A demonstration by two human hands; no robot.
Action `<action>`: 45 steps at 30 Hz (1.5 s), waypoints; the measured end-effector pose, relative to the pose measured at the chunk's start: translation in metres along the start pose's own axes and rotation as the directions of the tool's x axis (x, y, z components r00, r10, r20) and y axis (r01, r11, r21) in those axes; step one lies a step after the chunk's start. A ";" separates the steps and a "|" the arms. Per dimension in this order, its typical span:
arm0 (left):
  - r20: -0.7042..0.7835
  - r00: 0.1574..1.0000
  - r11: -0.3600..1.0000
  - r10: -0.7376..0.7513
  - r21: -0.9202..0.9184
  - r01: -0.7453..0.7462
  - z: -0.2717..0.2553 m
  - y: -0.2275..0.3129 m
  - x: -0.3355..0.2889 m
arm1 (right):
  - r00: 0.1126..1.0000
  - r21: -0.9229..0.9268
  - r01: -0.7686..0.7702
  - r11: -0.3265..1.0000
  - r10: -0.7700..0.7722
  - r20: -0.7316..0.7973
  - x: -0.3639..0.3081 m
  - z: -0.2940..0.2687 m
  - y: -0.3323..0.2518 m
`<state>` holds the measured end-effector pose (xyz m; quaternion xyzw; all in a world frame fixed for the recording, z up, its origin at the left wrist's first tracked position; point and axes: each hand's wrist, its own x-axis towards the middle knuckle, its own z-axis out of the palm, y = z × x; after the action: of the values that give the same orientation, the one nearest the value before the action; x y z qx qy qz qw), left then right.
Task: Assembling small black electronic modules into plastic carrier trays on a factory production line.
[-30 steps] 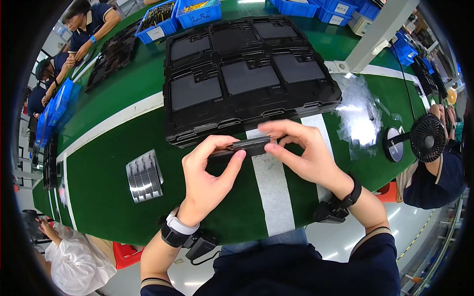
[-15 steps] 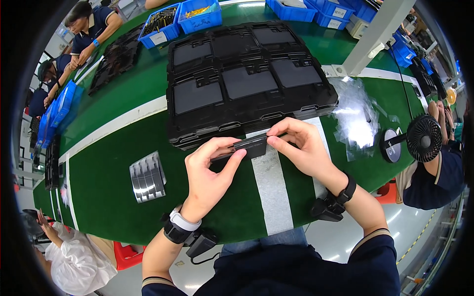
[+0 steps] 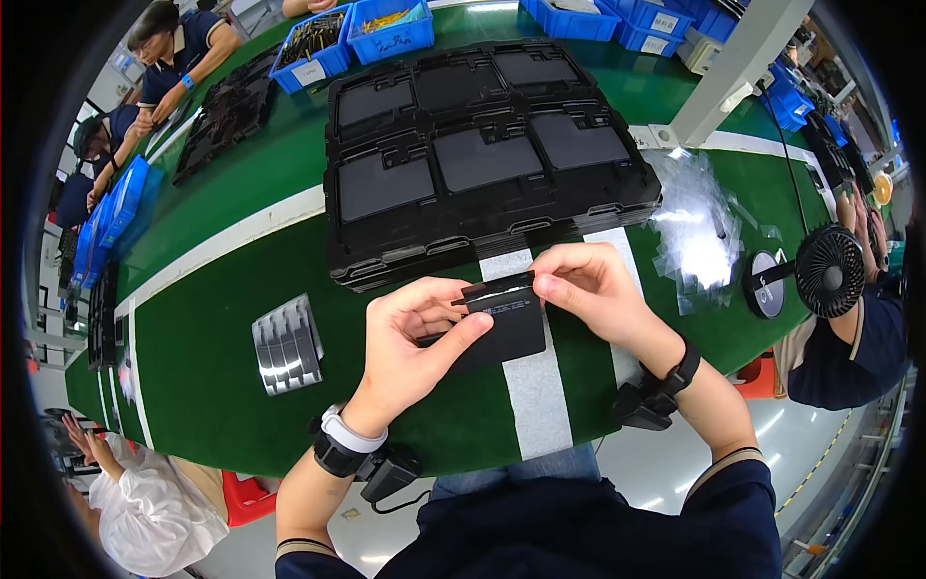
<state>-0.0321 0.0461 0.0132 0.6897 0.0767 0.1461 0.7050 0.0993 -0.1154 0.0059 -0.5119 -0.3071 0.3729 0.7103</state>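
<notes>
Above the green mat, my left hand [image 3: 410, 338] is closed on a thin black rectangular panel [image 3: 516, 336], thumb on the near face and fingers behind. A narrow glossy dark strip [image 3: 497, 288] runs along the panel's upper edge. My right hand [image 3: 598, 289] pinches at the right end of this strip; whether its fingertips also touch the panel is hidden. Just beyond both hands stands a stack of black moulded trays [image 3: 569, 205], its top tray holding several dark flat panels [image 3: 487, 159] in compartments. A sheet of shiny dark strips [image 3: 287, 347] lies left of my left hand.
Loose clear film pieces [image 3: 696, 232] are piled right of the trays, beside a small black fan [image 3: 830, 272]. A grey metal post [image 3: 738, 72] rises behind them. Blue bins [image 3: 391, 34] line the far side. Other people sit around the table.
The panel has tipped so that more of its broad face shows below the strip. My right hand has shifted slightly right and stays at the strip's end; my left hand keeps its hold.
</notes>
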 end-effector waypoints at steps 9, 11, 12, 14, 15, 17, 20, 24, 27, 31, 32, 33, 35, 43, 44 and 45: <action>-0.009 1.000 0.996 -0.026 -0.090 0.025 0.001 -0.006 0.000 | 0.986 -0.358 0.160 0.920 -0.163 0.024 0.000 0.001 0.003; -0.008 1.000 0.995 -0.029 -0.093 0.028 0.000 -0.007 0.000 | 0.995 -0.315 0.073 0.946 -0.047 0.091 -0.001 0.004 0.004; -0.007 0.999 0.995 -0.032 -0.096 0.031 0.000 -0.007 -0.001 | 0.992 -0.294 0.028 0.955 0.010 0.127 0.000 0.004 0.004; -0.002 0.999 0.993 -0.035 -0.117 0.034 0.001 -0.006 0.000 | 0.979 -0.358 -0.038 0.933 0.108 0.175 -0.002 0.002 0.003; 0.000 0.999 0.990 -0.038 -0.135 0.037 0.001 -0.005 0.000 | 0.979 -0.359 -0.040 0.932 0.108 0.173 -0.002 0.001 0.001; 0.015 0.997 0.979 -0.071 -0.192 0.072 -0.001 -0.002 0.000 | 0.981 -0.245 -0.084 0.966 0.124 0.152 -0.003 0.002 -0.002; 0.063 0.991 0.956 -0.121 -0.262 0.134 -0.007 -0.001 0.001 | 0.976 -0.143 -0.113 0.983 0.137 0.171 -0.003 0.002 -0.004; 0.175 0.957 0.897 -0.232 -0.342 0.280 -0.014 0.001 0.001 | 0.963 -0.060 -0.120 0.991 0.131 0.236 -0.005 0.002 -0.007; 0.148 0.956 0.908 -0.254 -0.305 0.288 -0.011 0.009 0.002 | 0.946 0.079 -0.107 0.991 0.077 0.314 -0.006 0.000 -0.003; 0.051 0.967 0.942 -0.248 -0.220 0.253 -0.005 0.010 0.003 | 0.887 0.000 -0.042 0.999 0.038 0.461 -0.009 -0.003 -0.006; 0.050 0.967 0.942 -0.249 -0.220 0.254 -0.007 0.009 0.004 | 0.886 0.001 -0.044 0.999 0.038 0.461 -0.008 0.000 -0.007; 0.050 0.972 0.944 -0.228 -0.233 0.233 -0.010 0.008 0.004 | 0.939 0.010 -0.057 0.998 0.050 0.340 -0.006 0.004 -0.007; 0.046 0.981 0.952 -0.189 -0.236 0.194 -0.011 0.008 0.003 | 0.981 -0.048 -0.061 0.997 0.069 0.182 -0.004 0.006 -0.005; 0.038 0.983 0.951 -0.181 -0.247 0.185 -0.010 0.006 0.002 | 0.989 -0.098 -0.088 0.991 0.099 0.113 -0.004 0.008 -0.002; 0.040 0.985 0.951 -0.166 -0.260 0.170 -0.010 0.007 0.002 | 0.989 -0.095 -0.085 0.992 0.096 0.111 -0.004 0.008 -0.002; 0.040 0.985 0.950 -0.167 -0.260 0.171 -0.010 0.007 0.002 | 0.990 -0.091 -0.083 0.992 0.092 0.108 -0.003 0.008 -0.002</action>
<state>-0.0337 0.0558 0.0196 0.5823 0.1094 0.0881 0.8007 0.0917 -0.1148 0.0096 -0.5334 -0.3397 0.4183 0.6520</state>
